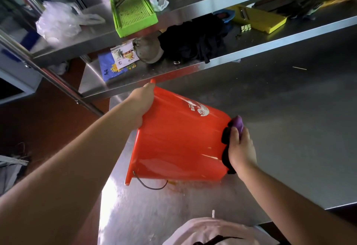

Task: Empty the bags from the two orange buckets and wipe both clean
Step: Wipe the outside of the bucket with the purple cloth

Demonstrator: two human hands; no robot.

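Observation:
One orange bucket (179,140) lies tipped on its side on the steel table (289,148), mouth facing left and base to the right. My left hand (142,103) grips its rim at the upper left. My right hand (240,148) presses a dark purple cloth (238,123) against the bucket's base. The bucket's wire handle (150,184) hangs down onto the table. A white logo shows on the bucket's upper side. Only this bucket is in view.
A two-tier steel shelf (193,68) runs behind the bucket, holding a green tray (131,6), a clear plastic bag (58,20), a yellow slicer (258,19), dark cloth (195,41) and paper packets (123,55). A pale bag (208,229) sits at the table's near edge.

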